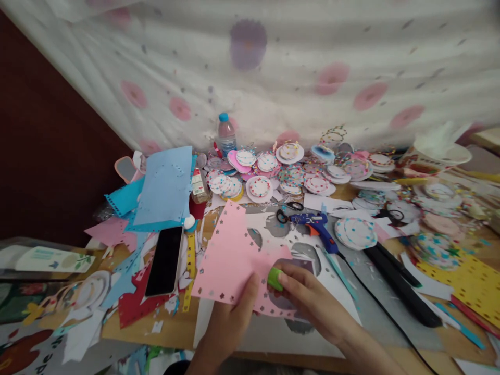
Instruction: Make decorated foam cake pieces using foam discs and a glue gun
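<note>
My left grip (pixel 236 315) pinches the near edge of the pink sheet (pixel 228 255), thumb on top, fingers hidden beneath. My right grip (pixel 307 291) is closed around a small green tool (pixel 275 278) at that sheet's right part. The sheet lies at the front of the surface (pixel 172 327), over a white sheet (pixel 203 312) with round cut-outs, and small flower-shaped holes line its edges.

From the left, I see a phone (pixel 164 262) resting partly on red paper (pixel 135 304), with blue sheets (pixel 164 182) behind it and a yellow strip (pixel 189 276) just beside it. Behind the pink sheet stands a bottle (pixel 226 136), near a crowd of layered discs (pixel 260 187). Right of centre lies a blue glue gun (pixel 318 226), its black cord trailing towards me. Farther right are a long black tool (pixel 406 289), a bowl (pixel 433 156) at the back and a yellow sheet (pixel 471 286) with punched holes.
</note>
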The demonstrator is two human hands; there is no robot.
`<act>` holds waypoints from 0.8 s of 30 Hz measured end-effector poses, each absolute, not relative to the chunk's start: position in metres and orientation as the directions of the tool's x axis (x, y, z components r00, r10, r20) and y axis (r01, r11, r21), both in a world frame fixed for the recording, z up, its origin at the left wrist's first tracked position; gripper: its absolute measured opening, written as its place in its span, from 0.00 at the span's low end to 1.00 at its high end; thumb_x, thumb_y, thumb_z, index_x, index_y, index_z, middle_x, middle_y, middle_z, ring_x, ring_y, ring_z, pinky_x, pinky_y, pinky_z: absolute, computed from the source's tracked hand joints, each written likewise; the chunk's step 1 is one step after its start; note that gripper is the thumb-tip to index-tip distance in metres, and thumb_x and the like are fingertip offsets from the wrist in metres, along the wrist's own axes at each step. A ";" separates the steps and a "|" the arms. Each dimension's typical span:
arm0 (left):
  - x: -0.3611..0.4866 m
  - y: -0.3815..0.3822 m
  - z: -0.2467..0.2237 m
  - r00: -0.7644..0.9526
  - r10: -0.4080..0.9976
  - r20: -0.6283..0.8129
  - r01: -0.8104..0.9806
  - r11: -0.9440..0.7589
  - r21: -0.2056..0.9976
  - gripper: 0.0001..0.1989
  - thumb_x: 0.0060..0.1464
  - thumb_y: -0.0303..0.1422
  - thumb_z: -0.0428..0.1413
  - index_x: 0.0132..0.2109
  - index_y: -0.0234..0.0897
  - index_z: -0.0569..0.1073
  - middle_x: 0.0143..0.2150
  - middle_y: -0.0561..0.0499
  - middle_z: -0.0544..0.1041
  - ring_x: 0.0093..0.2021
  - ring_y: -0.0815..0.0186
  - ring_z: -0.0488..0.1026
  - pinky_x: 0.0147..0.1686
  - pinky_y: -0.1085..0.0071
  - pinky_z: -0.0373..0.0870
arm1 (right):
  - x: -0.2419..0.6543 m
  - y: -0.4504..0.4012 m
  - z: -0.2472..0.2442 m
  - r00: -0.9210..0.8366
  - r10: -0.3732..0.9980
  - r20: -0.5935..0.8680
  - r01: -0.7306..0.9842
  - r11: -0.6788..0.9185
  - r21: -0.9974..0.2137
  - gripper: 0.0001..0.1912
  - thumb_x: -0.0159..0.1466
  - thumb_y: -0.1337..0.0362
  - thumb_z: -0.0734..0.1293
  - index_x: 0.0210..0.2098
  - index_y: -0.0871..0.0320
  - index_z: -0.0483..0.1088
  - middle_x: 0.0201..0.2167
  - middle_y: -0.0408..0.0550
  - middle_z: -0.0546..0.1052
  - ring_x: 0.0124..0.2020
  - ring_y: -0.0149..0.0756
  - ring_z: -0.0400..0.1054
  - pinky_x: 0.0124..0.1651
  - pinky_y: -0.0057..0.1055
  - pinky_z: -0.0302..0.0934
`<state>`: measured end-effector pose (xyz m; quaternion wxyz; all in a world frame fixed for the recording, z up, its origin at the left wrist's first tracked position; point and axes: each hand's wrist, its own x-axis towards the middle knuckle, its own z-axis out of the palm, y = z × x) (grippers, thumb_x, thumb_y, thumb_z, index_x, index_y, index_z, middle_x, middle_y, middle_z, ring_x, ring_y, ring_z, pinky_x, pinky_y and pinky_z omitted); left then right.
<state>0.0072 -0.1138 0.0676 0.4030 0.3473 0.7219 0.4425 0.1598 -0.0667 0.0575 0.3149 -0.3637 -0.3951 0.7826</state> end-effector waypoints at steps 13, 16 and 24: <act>0.008 -0.110 0.058 -0.364 0.930 -0.051 0.375 0.197 0.906 0.20 0.52 0.40 0.58 0.51 0.38 0.74 0.56 0.46 0.74 0.64 0.53 0.62 0.66 0.56 0.52 | 0.154 -0.069 0.053 -0.434 0.803 -0.408 -0.263 -0.546 -0.795 0.16 0.58 0.52 0.71 0.36 0.58 0.74 0.30 0.42 0.70 0.31 0.28 0.59 0.35 0.24 0.55; 0.007 -0.112 0.053 -0.307 0.951 0.032 0.477 0.124 0.870 0.16 0.53 0.40 0.57 0.48 0.40 0.77 0.51 0.47 0.78 0.59 0.53 0.68 0.66 0.57 0.55 | 0.153 -0.070 0.054 -0.424 0.804 -0.418 -0.283 -0.556 -0.782 0.15 0.58 0.52 0.71 0.33 0.58 0.73 0.28 0.41 0.68 0.30 0.27 0.58 0.34 0.23 0.55; -0.006 -0.119 0.041 -0.189 0.982 0.015 0.539 0.092 0.837 0.22 0.55 0.40 0.56 0.56 0.40 0.72 0.60 0.47 0.70 0.61 0.53 0.65 0.62 0.57 0.62 | 0.157 -0.067 0.054 -0.468 0.746 -0.474 -0.325 -0.644 -0.693 0.16 0.52 0.54 0.75 0.30 0.61 0.73 0.27 0.42 0.70 0.29 0.26 0.61 0.34 0.24 0.56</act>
